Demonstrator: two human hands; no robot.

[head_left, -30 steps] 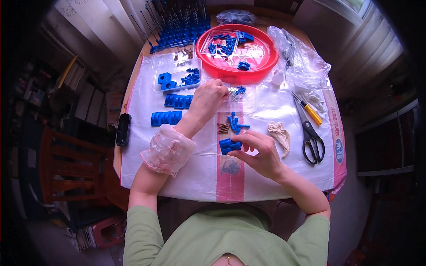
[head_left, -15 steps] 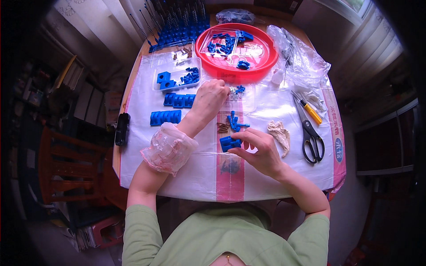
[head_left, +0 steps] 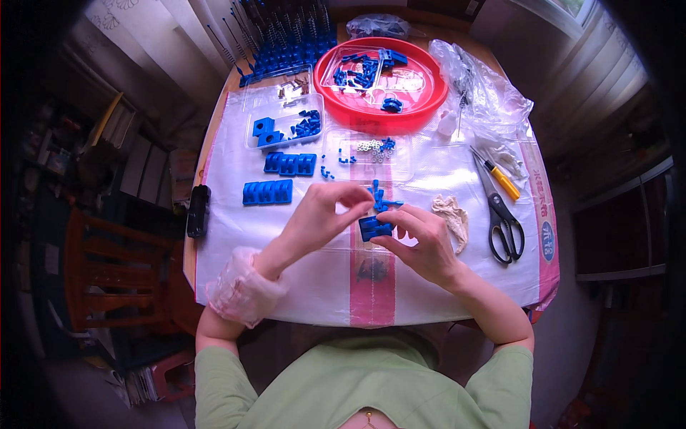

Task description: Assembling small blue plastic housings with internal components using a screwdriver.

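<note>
A blue plastic block with grooves [head_left: 374, 228] is held in my right hand [head_left: 421, 239] between thumb and fingers, low over the table. Close to its upper left, my left hand [head_left: 327, 214] has thumb and forefinger pinched together; whatever is between them is too small to make out. A loose plastic cuff [head_left: 246, 289] wraps my left forearm. Just beyond the held block lie several blue pegs [head_left: 381, 199]. Farther off, a shallow clear tray [head_left: 401, 168] carries small white rings [head_left: 373, 147] and small blue pieces [head_left: 348, 160].
Rows of blue blocks [head_left: 267, 191] lie at left, near a clear box [head_left: 286, 136] of blue parts. Behind stands a red basin [head_left: 437, 93]. Black scissors [head_left: 498, 214], a yellow-handled tool [head_left: 504, 182] and a crumpled cloth [head_left: 451, 218] are at right.
My left hand has come back from the tray of rings toward the block, uncovering small blue pieces there. My right hand still holds the block, with its tilt slightly changed.
</note>
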